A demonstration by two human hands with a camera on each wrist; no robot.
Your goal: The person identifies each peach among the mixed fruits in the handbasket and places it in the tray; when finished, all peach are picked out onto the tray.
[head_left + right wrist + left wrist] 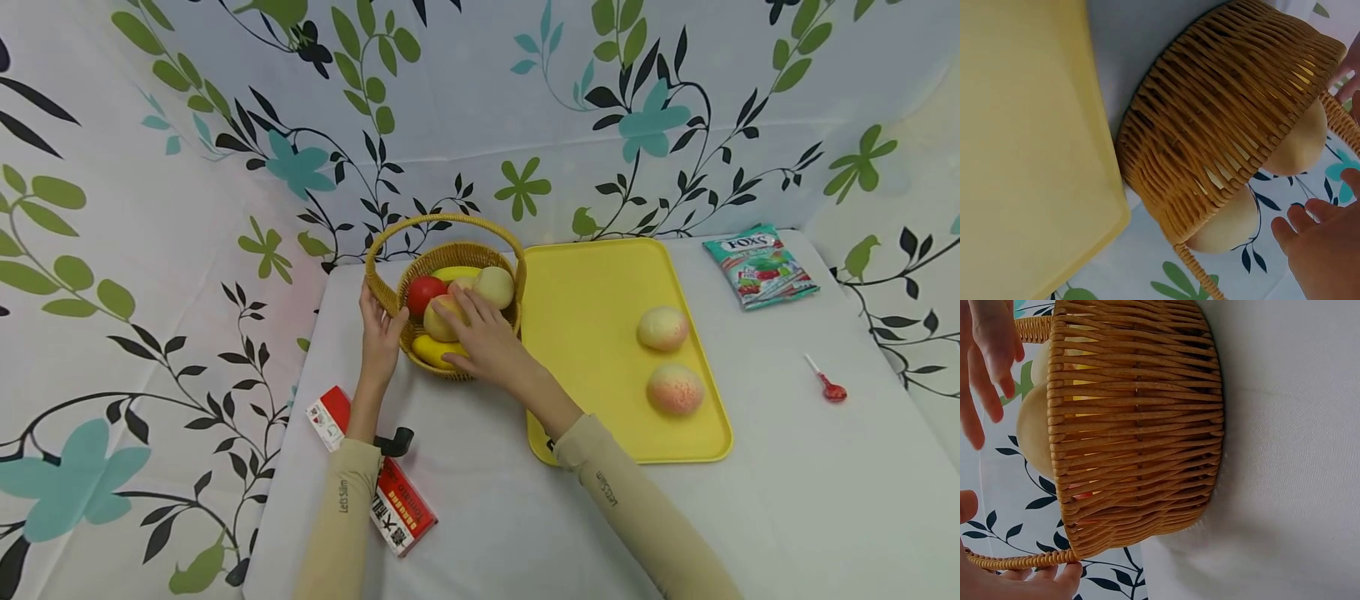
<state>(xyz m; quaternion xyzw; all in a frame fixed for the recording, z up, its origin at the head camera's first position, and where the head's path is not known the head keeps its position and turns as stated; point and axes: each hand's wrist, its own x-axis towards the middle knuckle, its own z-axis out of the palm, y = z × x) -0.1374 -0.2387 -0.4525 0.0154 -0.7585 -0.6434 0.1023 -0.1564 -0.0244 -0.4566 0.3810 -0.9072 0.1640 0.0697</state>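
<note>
On my remote feed, the left hand (381, 337) pinches the arched handle (446, 219) of the round tan wicker basket (1135, 444); the right hand (489, 340), fingers spread, lies over round pale-yellow fruit (438, 323) inside the basket. Right of the basket: a flat yellow tray (592, 333).

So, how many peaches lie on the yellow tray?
2, both near the right edge of the yellow tray: a paler peach farther back, a pinker peach nearer the person. The right sleeve covers some tray, possibly hiding more.
</note>
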